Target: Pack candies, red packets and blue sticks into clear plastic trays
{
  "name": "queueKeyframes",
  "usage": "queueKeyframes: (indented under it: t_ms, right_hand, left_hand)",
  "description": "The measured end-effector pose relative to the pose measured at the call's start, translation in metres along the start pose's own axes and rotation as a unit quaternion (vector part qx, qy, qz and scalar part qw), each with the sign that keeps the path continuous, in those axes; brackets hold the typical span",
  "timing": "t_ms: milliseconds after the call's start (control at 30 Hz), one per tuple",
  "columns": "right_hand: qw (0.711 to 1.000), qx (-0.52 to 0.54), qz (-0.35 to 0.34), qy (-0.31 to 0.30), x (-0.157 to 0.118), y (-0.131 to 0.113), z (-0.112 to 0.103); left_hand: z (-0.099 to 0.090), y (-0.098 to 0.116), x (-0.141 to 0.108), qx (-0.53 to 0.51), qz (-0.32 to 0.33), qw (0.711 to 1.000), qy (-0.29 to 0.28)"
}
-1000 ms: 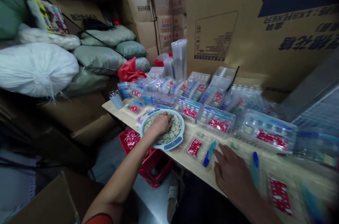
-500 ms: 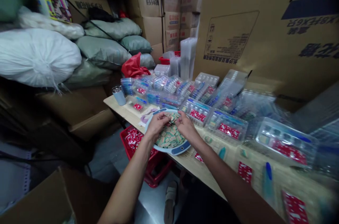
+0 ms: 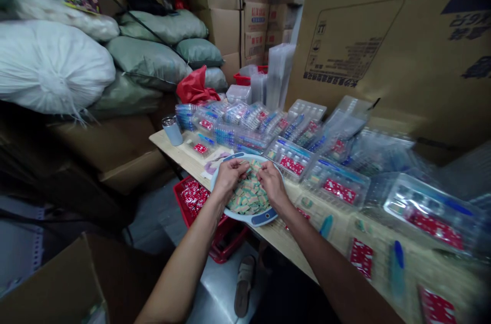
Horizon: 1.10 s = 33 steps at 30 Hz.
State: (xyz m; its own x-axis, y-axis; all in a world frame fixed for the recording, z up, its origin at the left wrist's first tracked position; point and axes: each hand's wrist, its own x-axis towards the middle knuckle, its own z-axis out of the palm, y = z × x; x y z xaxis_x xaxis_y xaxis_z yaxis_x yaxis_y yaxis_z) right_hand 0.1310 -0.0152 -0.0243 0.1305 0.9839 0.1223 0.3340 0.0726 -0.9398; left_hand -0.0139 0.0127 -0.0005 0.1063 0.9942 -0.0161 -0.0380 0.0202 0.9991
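Note:
A light blue round basin [image 3: 258, 219] stands at the table's front edge, filled with small flat green and beige pieces [image 3: 249, 195]. Over its left part is my left hand [image 3: 229, 177], fingers pinched together on what looks like one or more of these pieces. My right hand [image 3: 270, 181] is over the right part, its fingertips also closed around small pieces, a short gap from the left. The fingers hide much of what they hold. Right of the basin lie clear trays with red patterned packets [image 3: 361, 257] and blue-green tools [image 3: 326, 226].
Stacked clear plastic cases [image 3: 292, 160] line the table's back. A blue tumbler [image 3: 172, 131] stands at the left corner. Below is a red crate [image 3: 183, 211] of red packets; an open carton [image 3: 49, 283] is lower left. Sacks [image 3: 149, 66] and large boxes [image 3: 353, 32] surround the table.
The camera view has shifted slightly. Both hands stay over the basin with fingers closed; the right hand's fingers have turned a little downward.

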Motion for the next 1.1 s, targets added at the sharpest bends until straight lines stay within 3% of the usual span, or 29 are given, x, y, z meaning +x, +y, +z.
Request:
queueKeyframes:
  t_ms: [233, 333, 567, 833, 1000, 1100]
  right_hand:
    - [0.998, -0.054, 0.011, 0.011, -0.003, -0.012, 0.000]
    - [0.998, -0.058, 0.016, 0.023, -0.004, -0.013, -0.001]
    - [0.999, -0.027, 0.008, 0.024, -0.007, -0.013, -0.003]
    - [0.998, 0.054, 0.001, 0.034, -0.006, -0.008, -0.005]
    - [0.991, 0.130, 0.005, -0.016, -0.007, -0.006, -0.003]
    - [0.987, 0.157, 0.024, -0.029, -0.008, -0.008, -0.002]
  left_hand:
    - [0.005, 0.006, -0.007, 0.030, -0.023, 0.997, -0.067]
    - [0.005, 0.007, -0.009, 0.057, -0.011, 0.997, -0.054]
    - [0.006, 0.006, -0.009, -0.011, -0.021, 0.998, -0.066]
    - [0.006, -0.002, -0.005, 0.025, -0.046, 0.998, -0.045]
    - [0.002, -0.007, -0.001, 0.032, 0.016, 0.999, 0.018]
    - [0.000, -0.006, 0.000, 0.011, 0.039, 0.999, 0.016]
